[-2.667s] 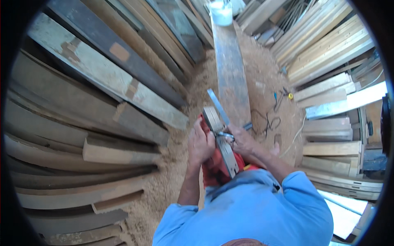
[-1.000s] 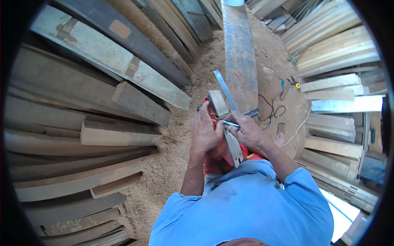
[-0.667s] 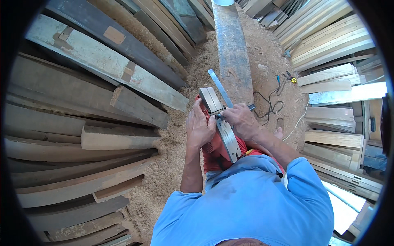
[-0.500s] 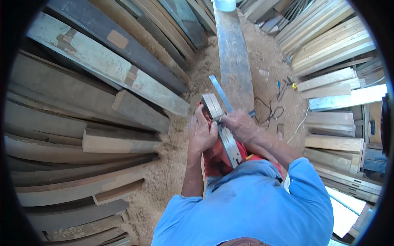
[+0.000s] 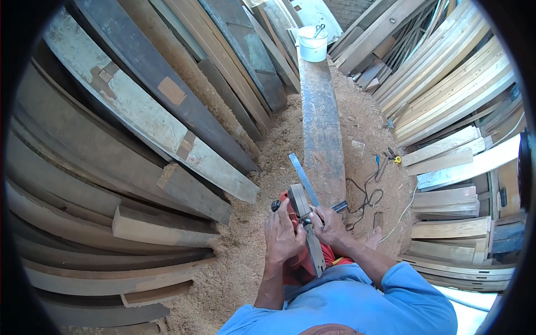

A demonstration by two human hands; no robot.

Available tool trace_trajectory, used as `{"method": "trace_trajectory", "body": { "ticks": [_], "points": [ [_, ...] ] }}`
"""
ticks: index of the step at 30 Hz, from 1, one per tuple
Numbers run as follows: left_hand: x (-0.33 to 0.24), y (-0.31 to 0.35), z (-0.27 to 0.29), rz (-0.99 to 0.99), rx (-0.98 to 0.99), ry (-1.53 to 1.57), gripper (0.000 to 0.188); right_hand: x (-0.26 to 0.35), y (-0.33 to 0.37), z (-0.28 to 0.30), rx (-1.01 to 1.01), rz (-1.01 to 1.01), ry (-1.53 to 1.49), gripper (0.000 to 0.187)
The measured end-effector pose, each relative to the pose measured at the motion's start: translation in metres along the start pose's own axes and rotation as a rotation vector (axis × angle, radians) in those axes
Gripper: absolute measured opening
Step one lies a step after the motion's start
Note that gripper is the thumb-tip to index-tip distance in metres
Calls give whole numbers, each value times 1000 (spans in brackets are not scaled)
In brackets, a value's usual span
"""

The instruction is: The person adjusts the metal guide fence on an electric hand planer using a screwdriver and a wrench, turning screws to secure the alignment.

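A red electric planer (image 5: 315, 258) lies in my lap with its metal sole turned upward. My left hand (image 5: 283, 237) is wrapped round its red body, thumb toward the sole. Over the gap in the middle of the sole, my right hand (image 5: 328, 226) has its fingers closed at the cutter area. What lies between those fingertips is too small to make out. Just beyond the hands, a narrow flat metal strip (image 5: 304, 180) rests on the near end of a worn plank (image 5: 322, 120). A small dark block-like object (image 5: 339, 206) sits beside my right hand.
At the plank's far end stands a white bucket (image 5: 312, 47) with a scissor-like tool (image 5: 319, 29) at its rim. A black cable (image 5: 367, 196) and a yellow object (image 5: 397, 159) lie on the shavings at right. Stacked timber (image 5: 162, 123) lines the left; more boards (image 5: 446, 95) lean right.
The view has tipped upward, so the hands and planer appear lower and the whole bucket shows. My right hand stays at the planer's cutter area; the left keeps its hold.
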State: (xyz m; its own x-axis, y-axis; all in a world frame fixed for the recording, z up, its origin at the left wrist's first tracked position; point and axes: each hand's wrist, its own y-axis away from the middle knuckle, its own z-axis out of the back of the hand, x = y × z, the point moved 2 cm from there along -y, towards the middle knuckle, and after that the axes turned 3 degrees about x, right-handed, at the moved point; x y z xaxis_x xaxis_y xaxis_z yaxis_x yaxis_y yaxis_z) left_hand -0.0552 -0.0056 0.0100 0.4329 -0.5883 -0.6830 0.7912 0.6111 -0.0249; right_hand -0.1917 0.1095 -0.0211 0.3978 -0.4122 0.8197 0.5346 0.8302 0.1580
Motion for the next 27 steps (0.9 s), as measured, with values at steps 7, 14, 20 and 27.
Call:
{"method": "trace_trajectory", "body": {
  "ticks": [7, 14, 20, 27],
  "points": [
    [2, -7, 2, -63, -19, 7, 90, -1, -4, -3, -28, -73, -44, 28],
    [6, -5, 6, 87, 36, 87, 89, 16, -6, 8, 107, -46, 28, 21],
    [19, -1, 11, 154, 47, 69, 87, 43, 3, 19, 268, 127, 38, 29],
    [18, -8, 1, 121, 61, 89, 82, 13, 3, 15, 217, 258, 130, 30]
  ]
}}
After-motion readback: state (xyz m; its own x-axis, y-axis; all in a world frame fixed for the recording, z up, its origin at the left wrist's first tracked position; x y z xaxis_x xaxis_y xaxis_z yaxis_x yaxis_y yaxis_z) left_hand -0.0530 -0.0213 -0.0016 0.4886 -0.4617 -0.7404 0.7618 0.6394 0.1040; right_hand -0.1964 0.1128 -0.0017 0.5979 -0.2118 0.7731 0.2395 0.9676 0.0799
